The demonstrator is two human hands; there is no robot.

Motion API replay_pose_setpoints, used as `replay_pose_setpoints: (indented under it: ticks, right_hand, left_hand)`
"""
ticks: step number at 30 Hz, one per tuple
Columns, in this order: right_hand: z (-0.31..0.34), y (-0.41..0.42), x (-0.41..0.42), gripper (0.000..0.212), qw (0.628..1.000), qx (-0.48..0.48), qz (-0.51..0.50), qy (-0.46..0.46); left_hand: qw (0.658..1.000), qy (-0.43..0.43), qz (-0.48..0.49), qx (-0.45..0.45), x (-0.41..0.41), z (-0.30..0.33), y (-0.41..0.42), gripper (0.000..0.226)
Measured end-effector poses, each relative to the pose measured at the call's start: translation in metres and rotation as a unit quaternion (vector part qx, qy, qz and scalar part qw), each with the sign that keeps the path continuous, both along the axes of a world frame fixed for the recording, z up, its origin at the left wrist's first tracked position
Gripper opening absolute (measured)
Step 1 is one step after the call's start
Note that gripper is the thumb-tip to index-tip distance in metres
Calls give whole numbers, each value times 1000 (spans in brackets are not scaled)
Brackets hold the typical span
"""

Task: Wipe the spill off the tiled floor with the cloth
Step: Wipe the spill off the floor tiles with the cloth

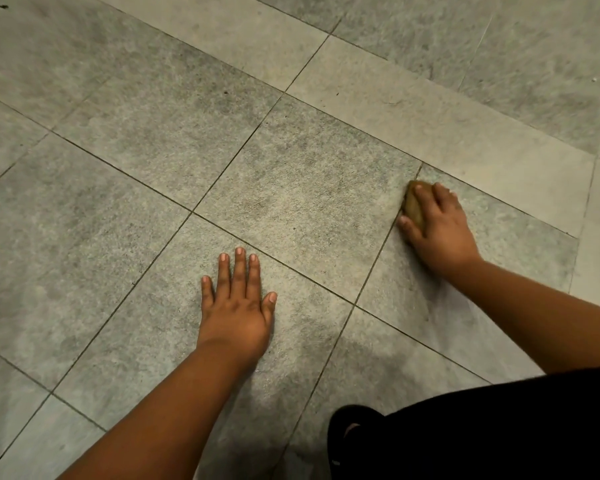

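My right hand (pixel 437 226) grips a small bunched olive-brown cloth (pixel 414 202) and presses it onto the grey tiled floor (pixel 291 174) at a grout line on the right. Most of the cloth is hidden under my fingers and palm. My left hand (pixel 238 306) lies flat on a tile near the middle, fingers straight and spread, holding nothing. I cannot make out a distinct spill; the tile beside the cloth looks mottled and slightly darker in patches.
Grey speckled tiles with thin dark grout lines run diagonally across the view. A band of lighter tiles (pixel 430 109) crosses the upper right. My dark-clothed knee (pixel 465 427) fills the lower right corner. Small dark specks (pixel 3 6) lie far left.
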State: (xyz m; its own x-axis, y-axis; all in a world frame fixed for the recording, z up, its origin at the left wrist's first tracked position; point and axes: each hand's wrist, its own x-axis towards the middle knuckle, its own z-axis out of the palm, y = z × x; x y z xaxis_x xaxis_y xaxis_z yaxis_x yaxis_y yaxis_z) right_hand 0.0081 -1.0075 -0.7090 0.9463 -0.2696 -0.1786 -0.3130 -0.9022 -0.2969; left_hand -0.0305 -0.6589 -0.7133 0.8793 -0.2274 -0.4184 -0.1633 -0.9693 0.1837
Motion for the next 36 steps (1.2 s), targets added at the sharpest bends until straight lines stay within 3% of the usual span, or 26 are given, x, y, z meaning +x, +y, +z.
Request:
replay_pose_setpoints:
  ticks: [4,10,14,19,23,25,30,33,36]
  right_hand:
    - [-1,9,-4,72,1000,6,-15,7]
    - [1,71,-107,75,990,32,134,-5]
    - [-5,55,-115,70,982,30,185,-4]
    - [-5,6,-47,73,997,-15,76,-30]
    - [-5,-14,7,71,999,7,-33,-12]
    - [-5,-3,10,71,999,9,-32,-6]
    - [4,77,-55,76,985,12,170,-4]
    - [-1,120,-106,72,951,25,308,2]
    - [-7,116,-107,67,926,21,377,-5]
  left_hand:
    - [1000,14,4,1,1,4,-2,62]
    - [1000,23,-4,7,2,8,-2,64]
    - [999,30,-7,10,3,9,-2,64]
    - [999,31,-8,8,3,8,-1,64]
    - [1000,23,-7,4,2,8,0,64]
    - [1000,23,-5,4,2,8,0,64]
    - [1000,17,-6,-2,2,9,-1,64]
    - [1000,6,-7,-9,2,9,1,65]
    - [1000,0,-10,-15,2,10,3,66]
